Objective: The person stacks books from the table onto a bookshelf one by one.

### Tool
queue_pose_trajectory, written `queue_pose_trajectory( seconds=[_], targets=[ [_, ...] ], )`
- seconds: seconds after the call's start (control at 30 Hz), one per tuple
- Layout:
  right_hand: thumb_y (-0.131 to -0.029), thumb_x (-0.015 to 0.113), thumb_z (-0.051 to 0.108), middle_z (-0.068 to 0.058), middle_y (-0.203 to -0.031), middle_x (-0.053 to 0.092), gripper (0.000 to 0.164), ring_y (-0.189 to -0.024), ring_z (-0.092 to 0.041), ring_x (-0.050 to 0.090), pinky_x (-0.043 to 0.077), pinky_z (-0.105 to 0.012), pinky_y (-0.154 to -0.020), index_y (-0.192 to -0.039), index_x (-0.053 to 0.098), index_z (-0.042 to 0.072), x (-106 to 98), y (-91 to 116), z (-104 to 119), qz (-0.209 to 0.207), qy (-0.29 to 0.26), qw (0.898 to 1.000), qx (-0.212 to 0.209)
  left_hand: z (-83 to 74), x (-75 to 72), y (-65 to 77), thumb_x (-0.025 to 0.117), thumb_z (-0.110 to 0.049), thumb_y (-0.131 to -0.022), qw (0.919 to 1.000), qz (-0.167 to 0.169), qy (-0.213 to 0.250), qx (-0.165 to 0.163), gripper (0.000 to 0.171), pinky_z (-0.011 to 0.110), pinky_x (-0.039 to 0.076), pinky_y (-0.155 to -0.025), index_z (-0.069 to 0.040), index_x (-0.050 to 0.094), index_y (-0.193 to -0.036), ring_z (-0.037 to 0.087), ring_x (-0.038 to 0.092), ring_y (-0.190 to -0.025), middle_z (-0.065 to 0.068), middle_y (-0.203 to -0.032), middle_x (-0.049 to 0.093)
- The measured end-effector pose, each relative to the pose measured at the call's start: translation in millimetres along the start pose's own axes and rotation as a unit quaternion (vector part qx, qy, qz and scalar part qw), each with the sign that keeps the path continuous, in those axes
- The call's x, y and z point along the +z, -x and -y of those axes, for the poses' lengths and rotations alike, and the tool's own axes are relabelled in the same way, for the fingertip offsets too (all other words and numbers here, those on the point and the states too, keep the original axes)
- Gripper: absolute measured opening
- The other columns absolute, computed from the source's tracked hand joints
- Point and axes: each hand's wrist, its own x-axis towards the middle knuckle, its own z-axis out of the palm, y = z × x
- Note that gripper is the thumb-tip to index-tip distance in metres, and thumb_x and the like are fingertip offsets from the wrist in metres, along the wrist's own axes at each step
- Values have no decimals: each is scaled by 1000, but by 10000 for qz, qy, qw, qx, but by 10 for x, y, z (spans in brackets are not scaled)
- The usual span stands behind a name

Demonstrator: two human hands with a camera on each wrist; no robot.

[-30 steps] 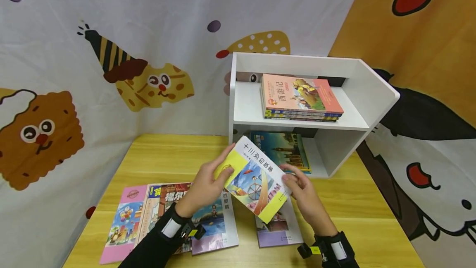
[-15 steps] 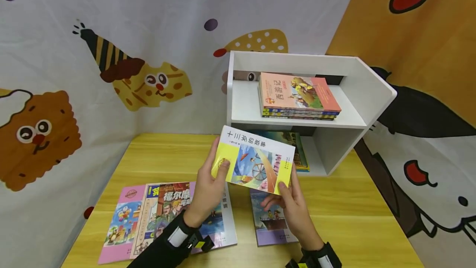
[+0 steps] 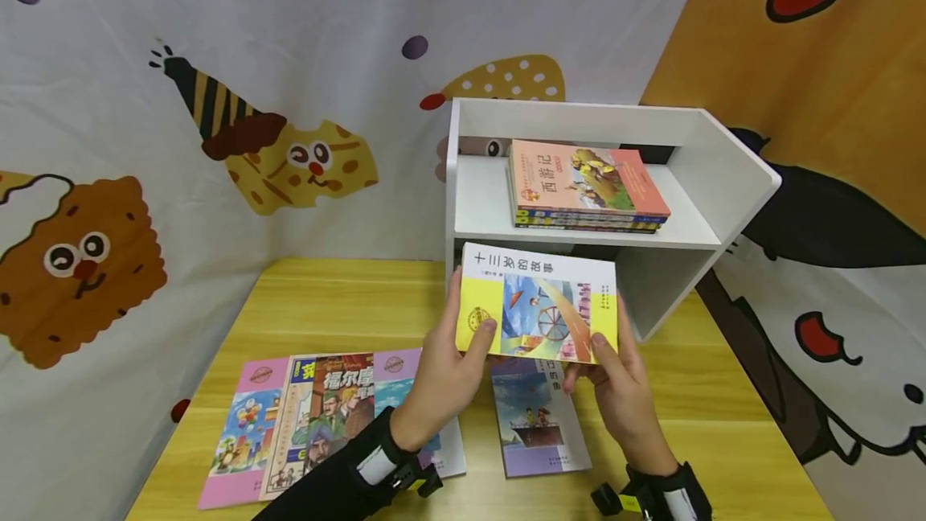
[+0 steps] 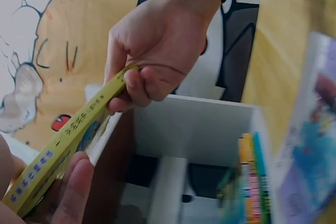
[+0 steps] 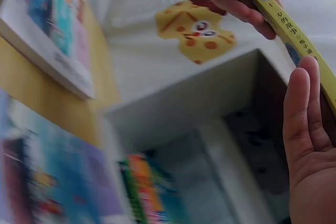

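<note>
Both hands hold a yellow and white paperback book level in front of the white shelf. My left hand grips its left end, thumb on the cover. At the right end my right hand does the same, its fingers under the book. The yellow spine faces the left wrist camera. Below the book, a purple and grey book lies on the table. The white two-tier shelf carries a stack of books on its upper board, a pink-orange one on top.
A row of overlapping books lies on the wooden table to the left, partly behind my left sleeve. Further books sit in the shelf's lower compartment, hidden from the head view by the held book. A printed cloth hangs behind.
The book has turned from a steep slant to nearly level and shifted right. The right hand has moved from its right side to beneath its lower right corner.
</note>
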Motion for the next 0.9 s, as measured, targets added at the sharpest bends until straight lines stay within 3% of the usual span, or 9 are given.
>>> queue_pose_trajectory(
  seconds=[0.07,0.17,0.23,0.37,0.53,0.63,0.73,0.83,0.9],
  targets=[
    [-121,26,6,0,-153,63,68,-68,-20,74,64,-33,-59,-180,2,28,-35,-79,161,24,-116,9995,-289,-106,15,-100,57,-25,-117,9995,249,125,172,86,31,67,-88,-44,-2,-176,20,76,-117,0,-168,52],
    [-119,26,2,-10,-155,59,67,-68,-24,72,63,-32,-58,-180,6,20,-94,-229,405,59,-240,9972,-711,-267,18,-301,60,-22,-115,9969,652,284,333,92,38,69,-74,-46,-4,-176,23,77,-96,9,-144,66],
    [-119,28,2,-16,-158,55,66,-66,-25,70,63,-31,-57,-180,10,18,-132,-336,568,-42,-249,9963,-821,-372,11,-449,62,-21,-114,9939,959,397,384,95,46,69,-73,-46,-6,-176,23,76,-92,10,-132,68],
    [-121,35,12,-16,-161,54,62,-62,-23,68,63,-27,-57,-179,17,20,-197,-547,846,-501,-29,9972,-559,-535,-11,-740,63,-24,-113,9882,1388,454,471,98,56,67,-72,-42,-10,-176,24,75,-89,13,-122,71],
    [-120,42,21,-15,-154,61,59,-58,-21,66,61,-26,-57,-177,25,16,-260,-790,1077,-880,-96,9959,-193,-623,-27,-1076,64,-24,-113,9842,1621,526,472,98,48,67,-68,-39,-9,-177,25,76,-86,14,-135,73],
    [-120,45,22,-15,-149,65,59,-57,-22,66,60,-27,-56,-175,28,13,-314,-892,1159,-960,-101,9953,-110,-614,-21,-1221,68,-26,-112,9831,1738,482,303,101,42,67,-68,-41,-9,-177,24,78,-88,13,-144,71],
    [-119,48,23,-13,-143,69,61,-59,-21,67,60,-27,-57,-176,27,12,-394,-955,1199,-995,-110,9949,101,-579,-14,-1302,72,-28,-110,9812,1874,434,148,105,42,67,-72,-40,-9,-177,22,80,-96,11,-153,68],
    [-119,52,29,-7,-131,76,67,-63,-18,68,60,-25,-61,-177,23,13,-481,-991,1206,-1038,-74,9925,646,-530,-9,-1326,72,-28,-109,9799,1968,295,151,105,43,65,-71,-40,-6,-178,21,79,-102,9,-157,66],
    [-118,54,33,-3,-125,78,72,-67,-16,68,60,-24,-63,-178,20,15,-532,-1000,1203,-1024,-79,9898,985,-504,-6,-1316,72,-29,-110,9810,1924,120,202,101,40,63,-68,-40,-1,-178,22,76,-97,7,-154,69]
  ],
)
